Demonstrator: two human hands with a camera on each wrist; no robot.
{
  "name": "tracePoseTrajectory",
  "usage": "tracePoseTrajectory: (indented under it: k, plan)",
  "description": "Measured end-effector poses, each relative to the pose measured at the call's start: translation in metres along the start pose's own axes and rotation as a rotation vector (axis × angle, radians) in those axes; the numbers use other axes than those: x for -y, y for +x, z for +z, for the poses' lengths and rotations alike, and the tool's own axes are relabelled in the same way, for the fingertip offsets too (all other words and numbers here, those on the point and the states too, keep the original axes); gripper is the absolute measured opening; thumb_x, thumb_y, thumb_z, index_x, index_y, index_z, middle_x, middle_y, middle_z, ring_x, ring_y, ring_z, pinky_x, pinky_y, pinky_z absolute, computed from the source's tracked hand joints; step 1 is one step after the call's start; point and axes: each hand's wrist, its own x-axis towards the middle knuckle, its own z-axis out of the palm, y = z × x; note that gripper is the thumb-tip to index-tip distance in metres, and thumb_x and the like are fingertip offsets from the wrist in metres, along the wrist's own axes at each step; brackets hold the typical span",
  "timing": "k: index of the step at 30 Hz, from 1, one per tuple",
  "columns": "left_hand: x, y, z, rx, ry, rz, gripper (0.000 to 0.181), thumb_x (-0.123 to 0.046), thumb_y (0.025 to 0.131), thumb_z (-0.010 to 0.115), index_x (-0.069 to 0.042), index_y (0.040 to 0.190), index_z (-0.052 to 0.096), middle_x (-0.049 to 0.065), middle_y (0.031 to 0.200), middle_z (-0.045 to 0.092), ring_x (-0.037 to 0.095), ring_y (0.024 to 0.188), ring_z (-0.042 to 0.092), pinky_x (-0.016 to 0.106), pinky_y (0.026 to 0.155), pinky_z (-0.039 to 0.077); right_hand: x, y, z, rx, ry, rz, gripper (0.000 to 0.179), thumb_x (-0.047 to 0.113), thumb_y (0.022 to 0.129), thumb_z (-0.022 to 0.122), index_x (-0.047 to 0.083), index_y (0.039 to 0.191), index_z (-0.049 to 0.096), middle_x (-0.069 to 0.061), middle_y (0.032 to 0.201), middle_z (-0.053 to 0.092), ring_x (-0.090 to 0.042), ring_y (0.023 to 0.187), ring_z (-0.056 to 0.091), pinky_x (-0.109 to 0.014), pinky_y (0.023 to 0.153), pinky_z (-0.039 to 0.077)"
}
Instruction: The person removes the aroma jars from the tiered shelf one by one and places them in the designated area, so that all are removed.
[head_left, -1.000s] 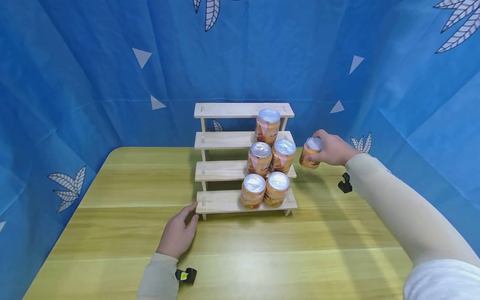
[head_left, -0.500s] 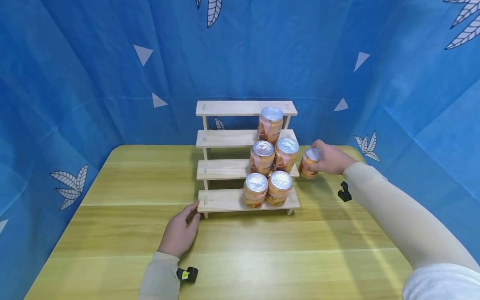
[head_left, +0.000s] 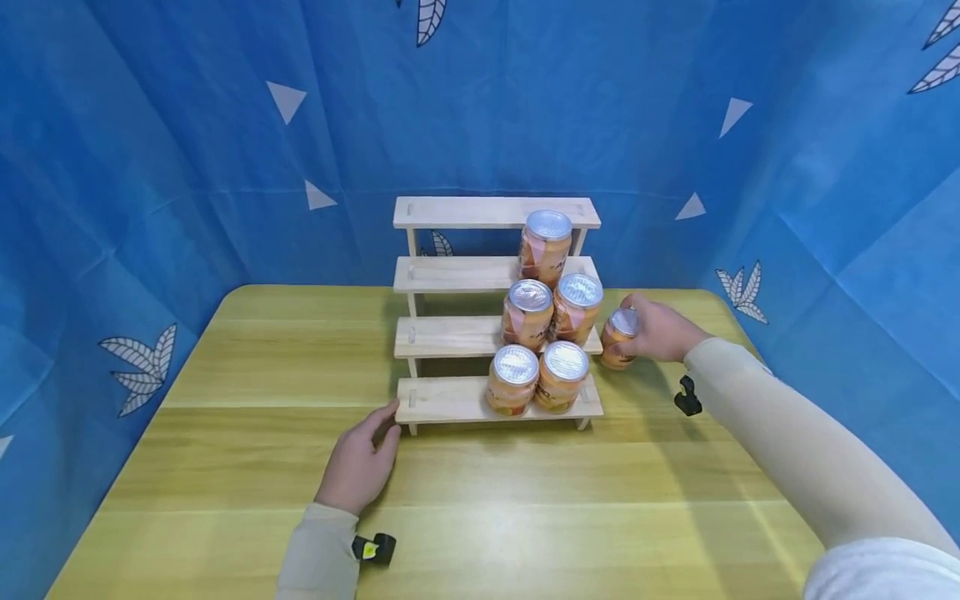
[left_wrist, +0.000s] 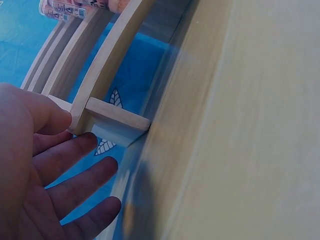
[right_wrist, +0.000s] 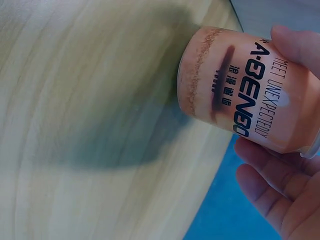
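Observation:
In the head view, my right hand (head_left: 662, 328) grips an orange can (head_left: 618, 340) with a silvery lid, just right of a wooden stepped shelf (head_left: 442, 400). Dark "A·BENBO" lettering shows on the held can (right_wrist: 240, 85) in the right wrist view, with my thumb on one side and fingers on the other. Its base is close to the table; contact is unclear. My left hand (head_left: 357, 463) rests at the shelf's lower left corner. Thumb and index finger are by that corner in the left wrist view, and the other fingers (left_wrist: 82, 192) spread loosely below.
Several similar cans stand on the right half of the shelf: two on the lowest step (head_left: 513, 382), others on the steps above, such as one high up (head_left: 546, 248). The yellow wood table (head_left: 480, 517) is bordered by blue patterned cloth (head_left: 480, 100).
My right hand has brought the can lower and nearer to me, beside the shelf's right side. My left hand keeps its place at the corner. The head view has shifted slightly.

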Motion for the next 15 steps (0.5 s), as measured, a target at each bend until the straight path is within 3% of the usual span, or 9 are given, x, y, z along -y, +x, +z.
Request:
tracePoseTrajectory:
  k: [15]
  plan:
    - [0.001,0.000,0.001,-0.004,0.015,0.017,0.045,-0.022,0.103,0.056,-0.013,0.147,0.053,0.010,0.141,0.060,0.031,0.131,0.055,0.051,0.109,0.045,-0.007,-0.001,0.015,-0.009,0.079,-0.018,0.070,0.030,0.080,0.085,-0.001,0.129,0.044,-0.019,0.114,0.059,-0.032,0.100,0.061,-0.049,0.083,0.053]
